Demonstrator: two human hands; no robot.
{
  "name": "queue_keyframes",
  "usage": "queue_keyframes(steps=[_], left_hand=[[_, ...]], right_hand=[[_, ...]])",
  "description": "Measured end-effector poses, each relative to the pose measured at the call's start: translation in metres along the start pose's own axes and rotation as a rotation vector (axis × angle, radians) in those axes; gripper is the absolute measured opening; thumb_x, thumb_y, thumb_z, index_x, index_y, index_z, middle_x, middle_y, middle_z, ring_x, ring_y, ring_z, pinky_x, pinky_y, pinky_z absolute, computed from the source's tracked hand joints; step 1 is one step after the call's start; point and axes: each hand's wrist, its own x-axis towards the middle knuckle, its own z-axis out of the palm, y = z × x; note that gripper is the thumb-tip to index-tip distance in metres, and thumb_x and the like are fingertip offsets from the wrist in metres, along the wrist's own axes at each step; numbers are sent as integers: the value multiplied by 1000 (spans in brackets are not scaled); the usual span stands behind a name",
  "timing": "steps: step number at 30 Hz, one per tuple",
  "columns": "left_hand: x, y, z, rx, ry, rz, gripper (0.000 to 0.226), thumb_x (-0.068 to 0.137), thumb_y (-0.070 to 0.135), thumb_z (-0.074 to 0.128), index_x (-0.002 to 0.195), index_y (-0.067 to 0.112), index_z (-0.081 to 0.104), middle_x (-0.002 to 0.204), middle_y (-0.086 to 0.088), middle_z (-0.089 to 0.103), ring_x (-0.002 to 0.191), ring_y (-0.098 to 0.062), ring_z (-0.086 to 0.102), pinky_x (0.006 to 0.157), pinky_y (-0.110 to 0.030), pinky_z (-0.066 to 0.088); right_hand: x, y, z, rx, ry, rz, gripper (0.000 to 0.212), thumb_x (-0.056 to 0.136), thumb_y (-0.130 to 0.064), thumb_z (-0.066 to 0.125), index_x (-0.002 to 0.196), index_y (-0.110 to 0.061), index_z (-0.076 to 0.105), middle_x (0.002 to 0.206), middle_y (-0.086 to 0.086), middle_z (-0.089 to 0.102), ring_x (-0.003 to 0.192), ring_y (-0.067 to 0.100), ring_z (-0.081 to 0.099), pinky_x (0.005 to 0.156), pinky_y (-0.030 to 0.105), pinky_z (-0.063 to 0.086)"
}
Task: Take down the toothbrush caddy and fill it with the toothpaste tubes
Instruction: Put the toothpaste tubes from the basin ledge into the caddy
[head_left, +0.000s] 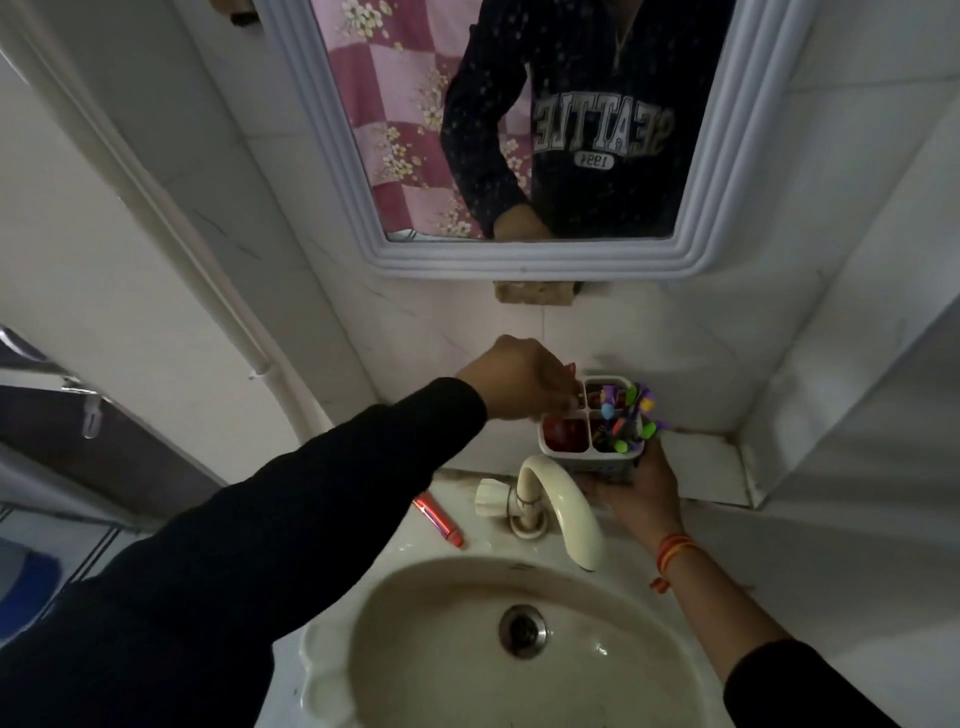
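Note:
The white toothbrush caddy (597, 465) has four compartments and is held above the back of the sink, behind the tap. My right hand (641, 488) grips it from below and from the right. Colourful toothbrushes (631, 415) stand in its right-hand compartments. Something red (563, 431) lies in the front left compartment. My left hand (519, 382) hovers at the caddy's upper left corner, fingertips pinched at the rim; whether it holds anything I cannot tell. One red toothpaste tube (439, 519) lies on the sink ledge left of the tap.
A cream tap (561, 512) with a knob (488, 496) stands just in front of the caddy. Below is the basin (415, 670) with its drain (522, 631). A white-framed mirror (337, 156) hangs above. A tiled ledge (711, 467) sits at the right.

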Motion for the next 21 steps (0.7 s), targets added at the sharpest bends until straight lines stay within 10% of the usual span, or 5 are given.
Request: queue_keyframes(steps=[5, 10, 18, 21], left_hand=[[-9, -71, 8, 66, 74, -391, 24, 91, 30, 64, 97, 9, 74, 78, -4, 78, 66, -13, 77, 72, -29, 64], [-32, -125, 63, 35, -153, -725, 47, 92, 33, 67, 123, -2, 63, 119, -17, 71, 107, -33, 73, 86, -32, 59], [-31, -164, 123, -87, 39, -917, 94, 80, 24, 63, 155, -4, 12, 118, -18, 69, 107, -35, 71, 91, -39, 61], [-33, -154, 110, -183, 75, -897, 77, 77, 32, 72, 137, -4, 41, 111, -16, 71, 103, -34, 71, 84, -35, 61]], right_hand=[[1, 6, 3, 31, 8, 8, 88, 57, -4, 100, 127, -33, 56, 109, -24, 64, 113, 16, 62, 102, 36, 50], [-1, 6, 3, 34, -4, -19, 88, 60, -5, 99, 128, -36, 53, 114, -14, 66, 115, 16, 61, 99, 33, 48], [1, 9, 2, 62, 4, -2, 91, 59, -4, 99, 133, -34, 54, 120, -11, 68, 116, 16, 64, 99, 32, 52], [1, 8, 1, 50, -5, 3, 90, 60, -5, 99, 133, -34, 54, 120, -9, 69, 114, 14, 63, 92, 22, 49]])
